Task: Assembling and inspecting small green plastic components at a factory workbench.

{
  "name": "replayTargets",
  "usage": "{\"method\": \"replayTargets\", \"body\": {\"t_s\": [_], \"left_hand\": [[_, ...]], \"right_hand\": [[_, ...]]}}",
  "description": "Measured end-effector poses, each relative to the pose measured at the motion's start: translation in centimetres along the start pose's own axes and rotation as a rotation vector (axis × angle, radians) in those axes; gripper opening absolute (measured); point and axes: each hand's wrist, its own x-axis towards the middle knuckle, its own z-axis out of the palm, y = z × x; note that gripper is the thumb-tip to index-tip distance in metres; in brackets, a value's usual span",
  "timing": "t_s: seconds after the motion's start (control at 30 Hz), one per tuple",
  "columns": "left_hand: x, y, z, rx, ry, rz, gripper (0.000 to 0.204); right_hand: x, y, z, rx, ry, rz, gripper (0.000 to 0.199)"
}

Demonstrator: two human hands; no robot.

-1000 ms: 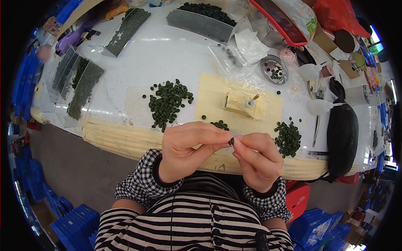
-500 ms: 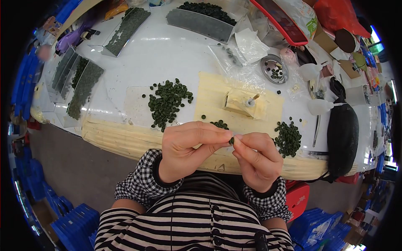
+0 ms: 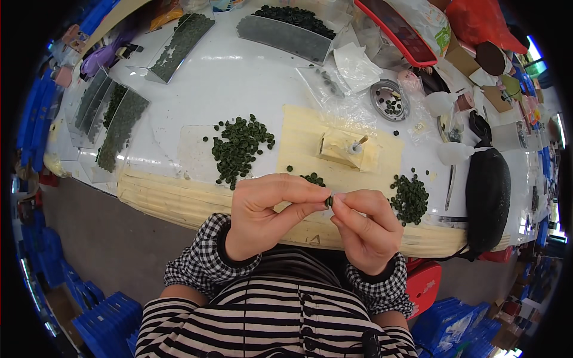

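My left hand point(image 3: 262, 210) and my right hand point(image 3: 369, 225) meet at their fingertips. Both are pinched on one small green piece point(image 3: 329, 202), up in front of my tummy, near the close edge of the tabletop point(image 3: 209, 83). A big green heap point(image 3: 236, 149) is on my left, and a smaller heap point(image 3: 410, 201) is on my right. Past my fingers, a yellow block point(image 3: 340, 152) sits on a yellow sheet point(image 3: 295, 134).
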Motion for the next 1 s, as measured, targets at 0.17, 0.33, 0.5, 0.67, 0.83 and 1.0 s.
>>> {"method": "replayTargets", "body": {"t_s": [0.17, 0.33, 0.5, 0.67, 0.83, 1.0], "left_hand": [[0.10, -0.07, -0.02, 0.011, -0.008, 0.010, 0.018], [-0.03, -0.04, 0.15, -0.023, 0.008, -0.031, 0.019], [0.35, 0.04, 0.19, 0.109, -0.041, 0.078, 0.020], [0.22, 0.28, 0.29, 0.183, 0.020, 0.132, 0.023], [0.25, 0.58, 0.37, 0.277, 0.031, 0.188, 0.023], [0.24, 0.71, 0.37, 0.317, 0.030, 0.215, 0.023]], "right_hand": [[-0.01, 0.04, 0.01, 0.007, 0.002, 0.002, 0.037], [0.03, 0.07, -0.16, 0.077, -0.012, 0.047, 0.037], [0.08, 0.09, -0.12, 0.086, 0.007, 0.083, 0.035], [0.01, 0.17, 0.04, 0.057, 0.029, 0.076, 0.033], [0.05, 0.13, 0.03, 0.049, 0.025, 0.067, 0.033], [0.05, 0.07, 0.09, 0.049, 0.028, 0.074, 0.033]]}}
